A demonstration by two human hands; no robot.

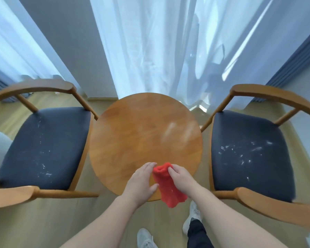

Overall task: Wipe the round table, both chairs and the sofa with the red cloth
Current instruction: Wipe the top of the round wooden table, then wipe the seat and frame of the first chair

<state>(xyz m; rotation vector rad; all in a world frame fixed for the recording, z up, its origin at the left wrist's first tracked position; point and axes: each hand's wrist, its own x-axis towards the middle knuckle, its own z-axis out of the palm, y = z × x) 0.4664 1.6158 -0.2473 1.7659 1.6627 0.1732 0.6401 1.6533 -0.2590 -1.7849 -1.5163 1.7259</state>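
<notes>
Red cloth position: at the 6 o'clock edge of the round table, the edge nearest the person. Its upper end is bunched into an open fold over the wood. Its lower end hangs past the rim toward the floor. Whether the fabric rests on the table top or is held just above it cannot be determined.

Hand state:
- Left hand: grips the cloth's 9 o'clock edge between fingertips and thumb.
- Right hand: fingers curled, pinching the bunched top of the cloth from the 3 o'clock side.

Cloth condition: bright red, soft napped weave, crumpled rather than folded flat. No visible soiling.

Progress assessment:
- Table: no wet streak is evident. A pale patch at 2 o'clock on the top may be window glare or residue. Wiping appears to be at or near its start.
- Left chair, at 9 o'clock from the table: the dark seat carries scattered white flecks. Judged not yet wiped.
- Right chair, at 3 o'clock: similar white flecks. Judged not yet wiped.
- Sofa: not identifiable in this view, so its status cannot be told.

Remaining work, as judged: most or all of the table, both chairs and the sofa.
</notes>
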